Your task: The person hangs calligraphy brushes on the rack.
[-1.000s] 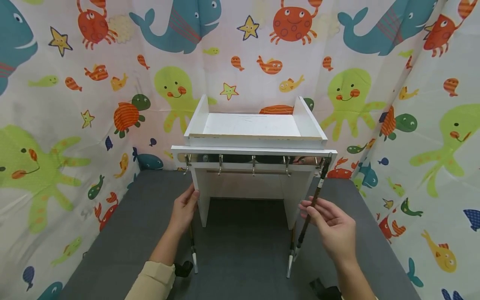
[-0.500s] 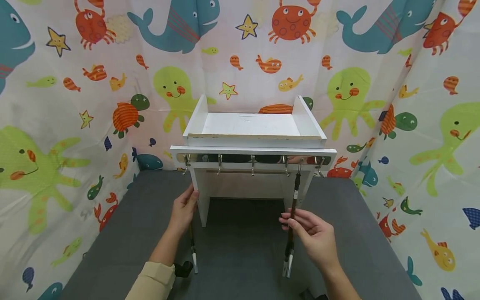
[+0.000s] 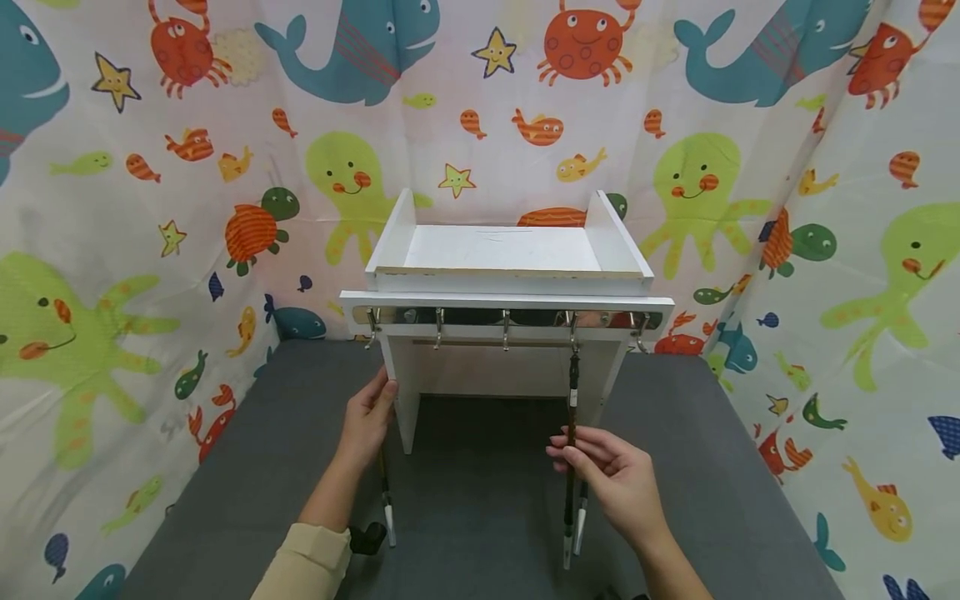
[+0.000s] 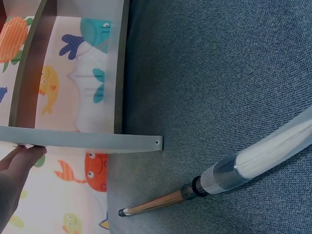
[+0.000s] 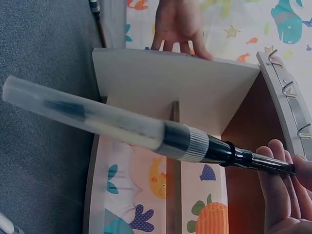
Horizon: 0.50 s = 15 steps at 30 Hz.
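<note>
My right hand (image 3: 611,479) pinches the dark handle of a calligraphy brush (image 3: 573,408), which hangs upright, tip down. The brush's top meets the second metal hook (image 3: 573,333) from the right; I cannot tell whether its loop is over it. In the right wrist view the brush (image 5: 180,141) has a clear plastic cap over pale, dark-tipped bristles, and fingers of my right hand (image 5: 285,190) hold the handle. My left hand (image 3: 369,421) grips the left side panel of a white shelf (image 3: 510,286); its fingers show at the panel edge in the left wrist view.
Another capped brush (image 3: 387,500) stands out below the left side; its white bristles show large in the left wrist view. A further brush (image 3: 581,517) shows behind the held one. Grey cloth (image 3: 480,500) covers the surface, and a sea-animal curtain (image 3: 495,108) surrounds it.
My right hand has moved left with the brush, from the rightmost hook to the second from the right. The brush has gone from tilted to upright. My left hand stays put.
</note>
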Each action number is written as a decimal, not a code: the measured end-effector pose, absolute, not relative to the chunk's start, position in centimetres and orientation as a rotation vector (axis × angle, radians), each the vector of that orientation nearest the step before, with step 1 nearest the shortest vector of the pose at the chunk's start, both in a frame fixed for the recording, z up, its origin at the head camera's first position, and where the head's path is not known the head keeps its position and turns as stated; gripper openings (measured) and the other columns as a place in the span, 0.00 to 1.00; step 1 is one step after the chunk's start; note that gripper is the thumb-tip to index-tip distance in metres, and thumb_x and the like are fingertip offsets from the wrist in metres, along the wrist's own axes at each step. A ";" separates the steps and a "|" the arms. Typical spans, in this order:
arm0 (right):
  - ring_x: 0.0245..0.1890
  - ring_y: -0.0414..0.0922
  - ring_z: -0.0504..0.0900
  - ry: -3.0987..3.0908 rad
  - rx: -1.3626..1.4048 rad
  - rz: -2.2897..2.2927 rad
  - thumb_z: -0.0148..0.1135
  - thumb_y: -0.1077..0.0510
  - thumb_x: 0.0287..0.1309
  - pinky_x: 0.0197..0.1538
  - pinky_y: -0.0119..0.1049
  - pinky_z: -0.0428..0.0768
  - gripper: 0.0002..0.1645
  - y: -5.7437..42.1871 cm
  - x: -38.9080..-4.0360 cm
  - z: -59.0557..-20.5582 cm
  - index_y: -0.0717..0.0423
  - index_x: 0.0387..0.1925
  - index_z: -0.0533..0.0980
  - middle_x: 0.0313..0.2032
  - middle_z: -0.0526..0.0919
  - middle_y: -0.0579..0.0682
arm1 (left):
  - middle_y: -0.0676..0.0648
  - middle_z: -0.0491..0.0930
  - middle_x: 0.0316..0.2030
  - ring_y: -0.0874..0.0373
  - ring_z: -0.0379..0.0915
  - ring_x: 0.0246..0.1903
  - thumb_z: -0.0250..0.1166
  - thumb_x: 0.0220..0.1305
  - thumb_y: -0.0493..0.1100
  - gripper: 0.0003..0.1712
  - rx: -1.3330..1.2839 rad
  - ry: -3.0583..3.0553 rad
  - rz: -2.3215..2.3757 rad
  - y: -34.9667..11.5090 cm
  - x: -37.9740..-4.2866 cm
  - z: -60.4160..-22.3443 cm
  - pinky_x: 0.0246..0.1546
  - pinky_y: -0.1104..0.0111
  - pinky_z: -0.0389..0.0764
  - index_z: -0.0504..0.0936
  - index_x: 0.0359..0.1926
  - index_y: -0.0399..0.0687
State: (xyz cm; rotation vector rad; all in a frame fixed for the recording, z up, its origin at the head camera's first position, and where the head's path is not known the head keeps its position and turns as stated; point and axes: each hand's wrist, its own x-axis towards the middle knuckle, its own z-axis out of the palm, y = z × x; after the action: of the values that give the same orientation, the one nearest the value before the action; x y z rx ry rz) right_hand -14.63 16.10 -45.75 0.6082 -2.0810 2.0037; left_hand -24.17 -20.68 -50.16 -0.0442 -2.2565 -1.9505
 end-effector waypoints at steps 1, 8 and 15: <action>0.44 0.58 0.88 -2.078 0.605 2.010 0.63 0.68 0.66 0.42 0.45 0.87 0.16 16.1 -14.7 -45.8 0.65 0.54 0.79 0.47 0.87 0.63 | 0.41 0.63 0.74 0.41 0.63 0.71 0.54 0.76 0.59 0.35 -0.048 -2.257 -1.951 -20.7 -24.2 -50.2 0.61 0.43 0.73 0.63 0.77 0.51; 0.44 0.54 0.89 -2.072 0.589 2.027 0.63 0.67 0.66 0.42 0.45 0.87 0.15 16.0 -14.8 -45.9 0.66 0.54 0.78 0.47 0.87 0.65 | 0.41 0.64 0.74 0.41 0.64 0.70 0.54 0.76 0.58 0.34 -0.057 -2.238 -1.952 -20.7 -24.3 -50.4 0.61 0.43 0.73 0.63 0.76 0.51; 0.44 0.50 0.90 -2.083 0.568 2.025 0.63 0.67 0.66 0.42 0.44 0.87 0.15 16.0 -15.7 -46.4 0.67 0.54 0.78 0.47 0.85 0.70 | 0.40 0.63 0.74 0.39 0.64 0.70 0.54 0.76 0.57 0.34 -0.048 -2.231 -1.953 -20.6 -24.4 -50.4 0.61 0.42 0.72 0.64 0.76 0.50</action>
State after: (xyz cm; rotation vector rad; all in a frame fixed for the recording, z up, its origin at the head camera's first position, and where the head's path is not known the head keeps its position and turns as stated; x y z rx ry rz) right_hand -15.65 16.03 -46.45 0.5679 -2.0834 2.0249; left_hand -24.39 -20.61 -50.44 -0.0478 -2.2315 -1.9533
